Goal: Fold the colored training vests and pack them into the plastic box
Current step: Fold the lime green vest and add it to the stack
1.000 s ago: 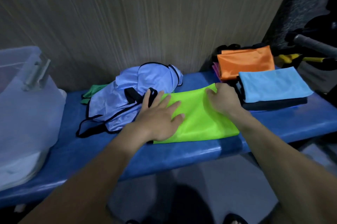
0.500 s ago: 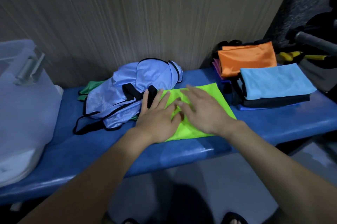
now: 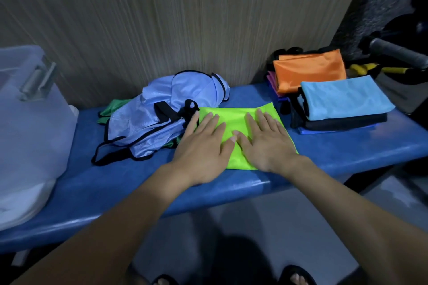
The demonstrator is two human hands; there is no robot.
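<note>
**A:** What are the hands doing?

**B:** Both lie flat, palms down, on a folded lime-green vest (image 3: 234, 120). The left hand (image 3: 203, 143) has its fingers straight and slightly spread over the vest's left half. The right hand (image 3: 266, 143) mirrors it on the right half. The thumbs meet at the middle. Neither hand pinches the cloth; both press it. Both forearms reach in from the bottom edge.

**A:** Where is that vest?

**B:** On a blue bench (image 3: 347, 150), near its front edge, against a wood-grain wall.

**A:** What has changed?

**B:** A second ago the right hand gripped the vest's far right corner. Half a second ago it was crossing over the left hand's fingers. Now it lies flat beside the left, and the vest looks narrower.

**A:** What surrounds it?

**B:** Touching on the left, a loose heap of pale blue vests (image 3: 166, 113) with black trim. To the right, folded stacks topped by an orange vest (image 3: 310, 71) and a light blue vest (image 3: 345, 97). Far left stands the translucent plastic box (image 3: 27, 122).
</note>
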